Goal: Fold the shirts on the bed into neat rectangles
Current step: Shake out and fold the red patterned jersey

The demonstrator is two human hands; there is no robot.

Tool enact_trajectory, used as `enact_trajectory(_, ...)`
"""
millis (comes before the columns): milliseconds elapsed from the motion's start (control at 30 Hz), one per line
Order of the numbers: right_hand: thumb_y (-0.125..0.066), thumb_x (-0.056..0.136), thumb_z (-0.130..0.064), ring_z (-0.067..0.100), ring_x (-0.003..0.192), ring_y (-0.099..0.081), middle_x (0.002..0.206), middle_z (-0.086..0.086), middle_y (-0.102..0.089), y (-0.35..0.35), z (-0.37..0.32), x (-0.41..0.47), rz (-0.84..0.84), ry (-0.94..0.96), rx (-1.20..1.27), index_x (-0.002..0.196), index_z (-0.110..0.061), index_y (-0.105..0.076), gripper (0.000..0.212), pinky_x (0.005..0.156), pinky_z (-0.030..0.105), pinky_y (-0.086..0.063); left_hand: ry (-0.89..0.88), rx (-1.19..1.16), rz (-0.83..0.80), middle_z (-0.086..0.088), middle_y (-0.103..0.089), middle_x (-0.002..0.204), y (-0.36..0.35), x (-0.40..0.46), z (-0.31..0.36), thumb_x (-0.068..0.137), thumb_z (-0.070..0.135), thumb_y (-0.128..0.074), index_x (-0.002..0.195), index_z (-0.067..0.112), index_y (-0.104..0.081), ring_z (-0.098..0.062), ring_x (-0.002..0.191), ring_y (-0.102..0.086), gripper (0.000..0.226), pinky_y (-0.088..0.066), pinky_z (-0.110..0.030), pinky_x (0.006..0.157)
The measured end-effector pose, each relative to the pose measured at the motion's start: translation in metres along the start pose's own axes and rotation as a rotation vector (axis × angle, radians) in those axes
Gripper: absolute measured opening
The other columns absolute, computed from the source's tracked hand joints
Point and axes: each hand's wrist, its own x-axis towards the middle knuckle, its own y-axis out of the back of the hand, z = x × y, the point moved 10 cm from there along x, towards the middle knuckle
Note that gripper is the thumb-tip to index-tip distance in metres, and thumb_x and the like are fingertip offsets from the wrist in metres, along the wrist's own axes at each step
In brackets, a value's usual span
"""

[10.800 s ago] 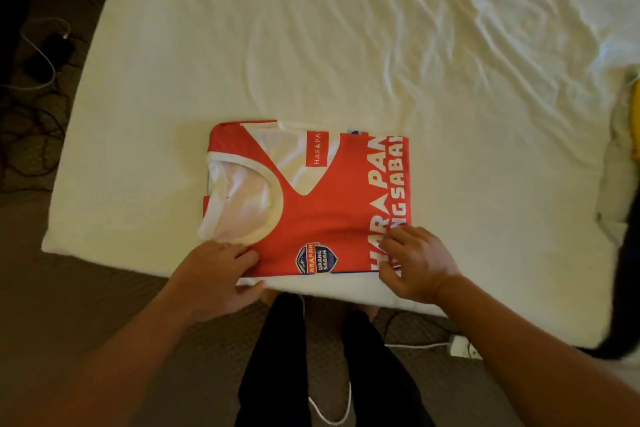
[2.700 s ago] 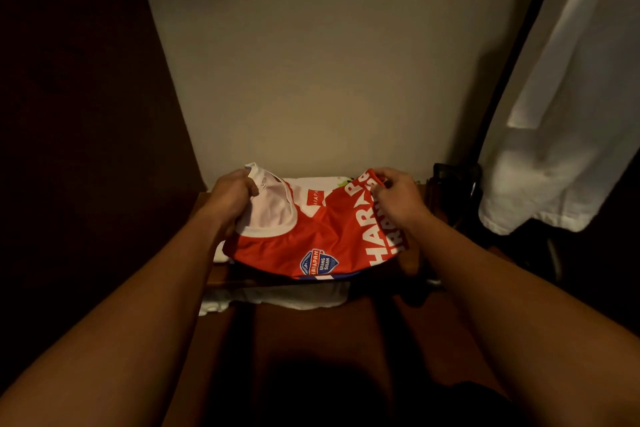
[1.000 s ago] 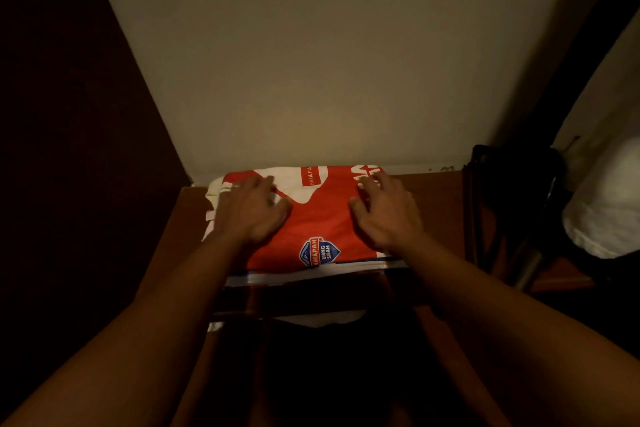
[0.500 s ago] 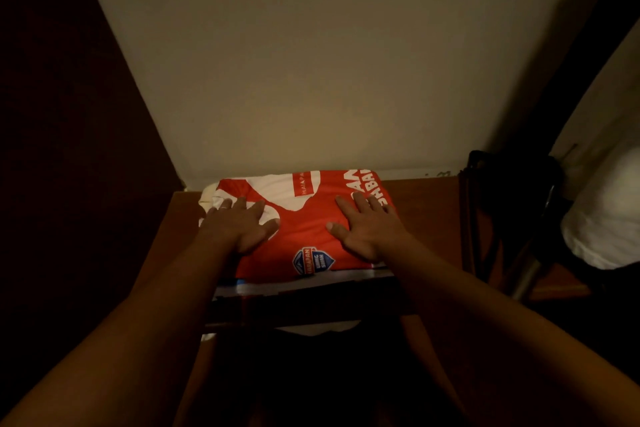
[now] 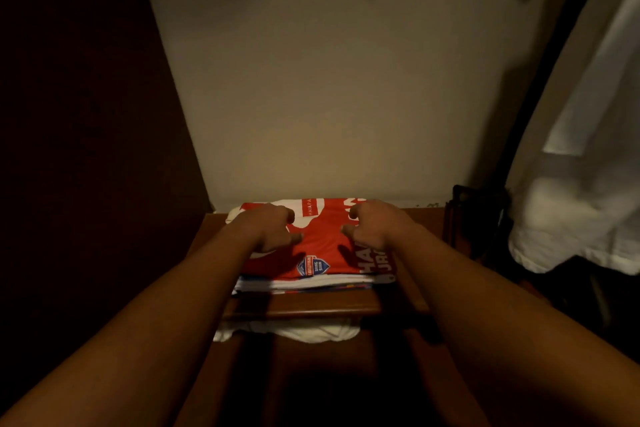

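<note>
Dim cream wall (image 5: 329, 80) backs a wooden shelf (image 5: 304, 309) set in a dark closet nook, with a dark panel along the left side. One folded red shirt (image 5: 322, 246) (white lettering, a blue badge near its front edge) lies on top of a small stack of folded garments (image 5: 304, 283) on that shelf, its far edge close to the wall. Two hands are over it: the left hand (image 5: 270, 230) and the right hand (image 5: 375, 227) each hover at or just on the fabric with fingers loosely curled, gripping nothing. Bare wood shows to the right of the stack. White cloth (image 5: 287, 331) bulges from under the shelf's front lip. One white garment (image 5: 581, 184) hangs at the right, beside a dark frame (image 5: 481, 218)
</note>
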Motion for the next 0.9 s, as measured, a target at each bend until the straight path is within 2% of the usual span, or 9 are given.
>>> enact_trajectory(67, -0.054, 0.096, -0.041, 0.026, 0.103, -0.060, 0.128, 0.013, -0.063, 0.014, -0.009, -0.020, -0.012, 0.045, -0.020, 0.129, -0.013, -0.062, 0.044, 0.085, 0.036, -0.052, 0.000, 0.127, -0.004, -0.006, -0.058, 0.142, 0.012, -0.026, 0.007, 0.095, 0.062, -0.053, 0.143, 0.021, -0.052, -0.026, 0.126, -0.056, 0.064, -0.048, -0.040, 0.102)
enact_trajectory(133, -0.056, 0.094, -0.035, 0.021, 0.091, -0.057, 0.120, 0.011, -0.066, 0.034, -0.020, -0.041, -0.035, 0.078, -0.008, 0.123, -0.013, -0.065, 0.037, 0.076, 0.031, -0.047, 0.009, 0.195, -0.049, -0.006, -0.056, 0.144, 0.030, -0.051, 0.012, 0.094, 0.061, -0.055, 0.143, 0.021, -0.051, -0.026, 0.127, -0.055, 0.064, -0.049, -0.042, 0.102)
enact_trajectory(333, -0.059, 0.089, -0.026, 0.026, 0.084, -0.058, 0.109, 0.012, -0.069, 0.139, -0.071, -0.108, -0.131, 0.120, 0.005, 0.106, -0.012, -0.070, 0.025, 0.063, 0.024, -0.038, 0.064, 0.137, -0.214, -0.010, -0.061, 0.136, 0.129, -0.141, 0.020, 0.095, 0.051, -0.060, 0.136, 0.014, -0.058, -0.029, 0.119, -0.060, 0.056, -0.051, -0.036, 0.097)
enact_trajectory(433, -0.060, 0.086, -0.027, 0.028, 0.092, -0.064, 0.103, 0.009, -0.069, 0.201, -0.105, -0.148, -0.164, 0.135, 0.069, 0.104, -0.014, -0.071, 0.024, 0.070, 0.027, -0.044, 0.085, 0.071, -0.236, -0.010, -0.062, 0.132, 0.192, -0.196, 0.026, 0.092, 0.044, -0.060, 0.131, 0.018, -0.060, -0.030, 0.114, -0.062, 0.047, -0.053, -0.041, 0.095)
enact_trajectory(500, -0.059, 0.085, -0.025, 0.026, 0.089, -0.064, 0.093, 0.005, -0.068, 0.231, -0.128, -0.181, -0.209, 0.154, 0.144, 0.093, -0.019, -0.072, 0.016, 0.071, 0.028, -0.049, 0.080, 0.031, -0.254, -0.012, -0.065, 0.126, 0.233, -0.236, 0.037, 0.091, 0.034, -0.059, 0.125, 0.016, -0.065, -0.031, 0.108, -0.063, 0.039, -0.055, -0.040, 0.091)
enact_trajectory(600, -0.056, 0.086, -0.023, 0.023, 0.080, -0.060, 0.080, 0.001, -0.063, 0.266, -0.159, -0.237, -0.275, 0.199, 0.181, 0.072, -0.022, -0.060, 0.015, 0.062, 0.025, -0.041, 0.082, -0.057, -0.267, -0.013, -0.068, 0.120, 0.290, -0.306, 0.055, 0.091, 0.028, -0.058, 0.112, 0.013, -0.068, -0.032, 0.105, -0.064, 0.028, -0.055, -0.037, 0.088)
enact_trajectory(700, -0.056, 0.087, -0.024, 0.023, 0.083, -0.062, 0.087, 0.003, -0.067, 0.298, -0.181, -0.281, -0.294, 0.223, 0.195, 0.078, -0.022, -0.061, 0.011, 0.073, 0.031, -0.050, 0.117, -0.178, -0.275, -0.013, -0.069, 0.113, 0.323, -0.373, 0.063, 0.089, 0.028, -0.060, 0.094, 0.020, -0.065, -0.030, 0.100, -0.066, 0.010, -0.055, -0.036, 0.085)
enact_trajectory(800, -0.056, 0.084, -0.020, 0.021, 0.082, -0.063, 0.083, 0.001, -0.068, 0.318, -0.205, -0.311, -0.315, 0.257, 0.257, 0.072, -0.022, -0.065, 0.015, 0.076, 0.037, -0.054, 0.185, -0.210, -0.283, -0.007, -0.068, 0.116, 0.334, -0.435, 0.061, 0.091, 0.035, -0.061, 0.108, 0.021, -0.066, -0.028, 0.106, -0.064, 0.023, -0.051, -0.033, 0.082)
enact_trajectory(900, -0.056, 0.084, -0.021, 0.018, 0.078, -0.063, 0.077, -0.003, -0.066, 0.328, -0.233, -0.336, -0.350, 0.346, 0.267, 0.067, -0.027, -0.062, 0.019, 0.072, 0.038, -0.053, 0.286, -0.310, -0.298, -0.005, -0.065, 0.108, 0.327, -0.487, 0.050, 0.093, 0.031, -0.059, 0.112, 0.022, -0.066, -0.024, 0.095, -0.063, 0.022, -0.045, -0.031, 0.073)
